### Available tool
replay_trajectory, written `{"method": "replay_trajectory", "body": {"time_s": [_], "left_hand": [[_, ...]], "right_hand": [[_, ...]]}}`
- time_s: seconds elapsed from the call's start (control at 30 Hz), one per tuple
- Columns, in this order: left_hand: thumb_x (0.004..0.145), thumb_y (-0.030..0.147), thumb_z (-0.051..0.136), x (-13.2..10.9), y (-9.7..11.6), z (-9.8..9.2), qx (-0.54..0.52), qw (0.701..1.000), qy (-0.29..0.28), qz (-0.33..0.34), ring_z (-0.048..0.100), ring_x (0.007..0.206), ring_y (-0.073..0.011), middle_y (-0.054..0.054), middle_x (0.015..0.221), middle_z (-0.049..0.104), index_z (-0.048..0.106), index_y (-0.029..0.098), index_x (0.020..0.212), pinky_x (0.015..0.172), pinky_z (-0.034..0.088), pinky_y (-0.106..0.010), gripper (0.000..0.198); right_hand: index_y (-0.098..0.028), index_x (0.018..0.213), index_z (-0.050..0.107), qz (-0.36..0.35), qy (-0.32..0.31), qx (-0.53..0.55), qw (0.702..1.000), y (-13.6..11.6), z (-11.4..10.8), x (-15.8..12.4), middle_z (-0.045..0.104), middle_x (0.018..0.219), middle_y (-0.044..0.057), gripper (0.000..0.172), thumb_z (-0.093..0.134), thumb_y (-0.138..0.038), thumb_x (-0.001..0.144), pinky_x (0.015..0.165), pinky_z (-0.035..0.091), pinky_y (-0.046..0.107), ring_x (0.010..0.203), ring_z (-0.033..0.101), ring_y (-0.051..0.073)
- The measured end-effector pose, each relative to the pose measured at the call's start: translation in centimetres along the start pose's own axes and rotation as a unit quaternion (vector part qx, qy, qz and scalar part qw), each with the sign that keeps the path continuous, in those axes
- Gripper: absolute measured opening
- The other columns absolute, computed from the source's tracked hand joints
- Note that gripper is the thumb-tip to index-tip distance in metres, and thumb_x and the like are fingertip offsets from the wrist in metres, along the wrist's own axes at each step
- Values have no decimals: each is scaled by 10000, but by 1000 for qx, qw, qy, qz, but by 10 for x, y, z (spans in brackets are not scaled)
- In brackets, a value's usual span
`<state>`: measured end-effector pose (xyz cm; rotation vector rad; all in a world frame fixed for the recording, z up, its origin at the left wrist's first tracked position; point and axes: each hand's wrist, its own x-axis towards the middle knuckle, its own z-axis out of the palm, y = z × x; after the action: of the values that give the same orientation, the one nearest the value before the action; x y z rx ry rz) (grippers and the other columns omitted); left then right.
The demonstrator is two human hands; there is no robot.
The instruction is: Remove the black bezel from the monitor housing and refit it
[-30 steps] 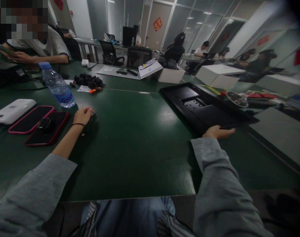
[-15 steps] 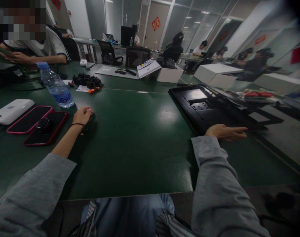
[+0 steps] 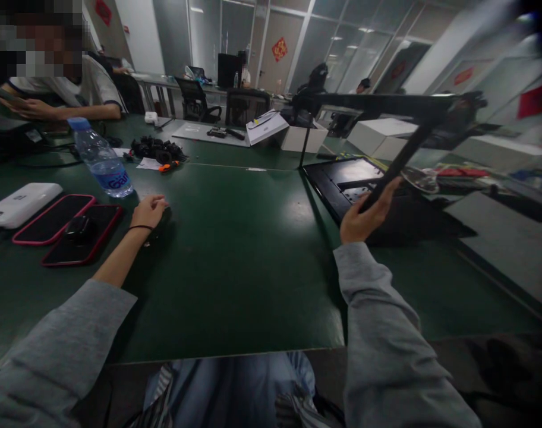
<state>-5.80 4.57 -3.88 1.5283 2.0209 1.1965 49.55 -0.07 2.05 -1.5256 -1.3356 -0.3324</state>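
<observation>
My right hand (image 3: 371, 213) is closed around one bar of a black frame (image 3: 405, 151). The frame stands tilted up from a flat black panel (image 3: 422, 214), its long top bar high at the right. A thin dark leg comes down at the panel's far left corner. Whether frame and panel are joined I cannot tell. On the green table (image 3: 235, 255) lies my left hand (image 3: 150, 210), fingers loosely curled with nothing visible in them, a dark band round its wrist. Just beyond it stands a water bottle (image 3: 104, 160) with a blue cap.
To the left are a white device (image 3: 25, 202), two red-edged phones (image 3: 81, 241) and a small black case (image 3: 78, 229). Black cables (image 3: 157, 150) lie farther back. White boxes (image 3: 304, 135) stand behind the panel. Across the table a person (image 3: 70, 98) holds a phone.
My right hand has moved up and left and now grips the frame's bar. The frame has swung up from the panel. My left hand stays where it was.
</observation>
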Motion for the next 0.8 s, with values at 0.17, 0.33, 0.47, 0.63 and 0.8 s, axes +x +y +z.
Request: {"method": "replay_trajectory", "body": {"time_s": [0.17, 0.33, 0.47, 0.63, 0.8], "left_hand": [[906, 345, 607, -6, 9, -2, -19, 999, -4, -25, 725, 1043, -231, -126, 1153, 777, 634, 164, 1288, 997, 519, -370, 424], [927, 436, 620, -12, 20, -3, -51, 999, 17, -8, 689, 1151, -244, -206, 1397, 648, 425, 104, 1518, 1003, 516, -366, 705], [910, 436, 660, -15, 27, 0, -83, 995, 25, 45, 668, 1179, -245, -209, 1435, 607, 382, 125, 1555, 976, 523, -356, 769], [918, 463, 637, -17, 25, 3, -85, 993, -17, 83, 683, 1139, -244, -187, 1391, 646, 415, 162, 1554, 957, 535, -382, 737], [945, 544, 551, -23, 28, 8, -89, 981, -144, 98, 730, 941, -227, -141, 1138, 760, 572, 140, 1424, 942, 546, -420, 627]], "right_hand": [[-201, 1658, 267, -13, 24, -4, 1000, -14, 10, -6, 540, 1468, 187, 677, 336, -418, 1020, 1192, 377, 586, 1302, 609, 305], [-175, 1686, 160, 27, 62, 45, 997, -20, 12, -9, 612, 1332, 196, 732, 298, -480, 1035, 1089, 500, 506, 1075, 710, 267], [-175, 1684, 127, 41, 14, 77, 996, -9, 25, -15, 700, 1090, 122, 739, 316, -463, 1030, 1044, 527, 488, 957, 714, 240], [-157, 1674, 135, 56, -11, 79, 995, 2, 38, -19, 702, 1021, 106, 733, 323, -440, 1025, 1031, 524, 501, 928, 701, 241], [-184, 1674, 129, 40, -1, 86, 996, 1, 37, -19, 688, 1023, 102, 723, 330, -417, 1021, 1029, 526, 514, 959, 689, 249]]}}
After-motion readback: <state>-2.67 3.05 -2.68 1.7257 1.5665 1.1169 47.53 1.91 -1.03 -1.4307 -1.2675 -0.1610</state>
